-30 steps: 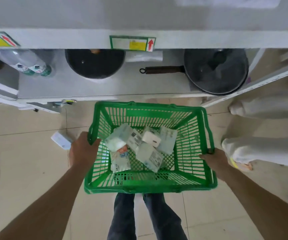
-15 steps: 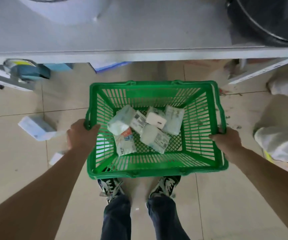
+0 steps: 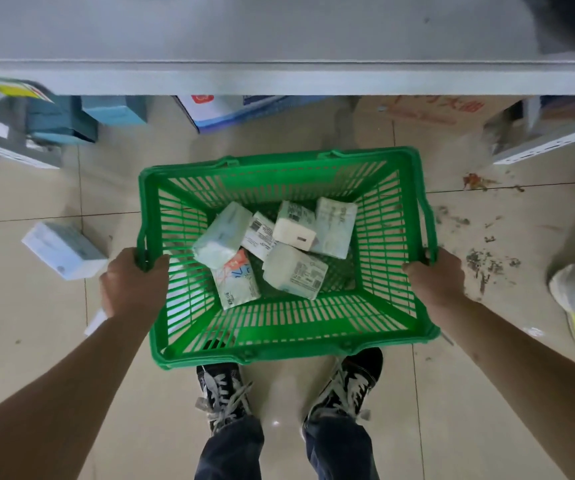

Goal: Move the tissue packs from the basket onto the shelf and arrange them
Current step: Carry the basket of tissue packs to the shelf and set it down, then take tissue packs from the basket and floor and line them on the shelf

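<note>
The green basket has been lowered toward the floor, gripped at its sides by the left hand and right hand, with the tissue packs not yet moved to the shelf

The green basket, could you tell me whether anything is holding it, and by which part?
Both hands hold the green basket: the left hand grips its left rim, the right hand its right rim.

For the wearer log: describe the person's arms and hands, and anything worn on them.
Both forearms are bare, with no sleeves in view. The left hand and right hand wear no gloves, and no rings, watch or bands show. No markings are visible.
</note>
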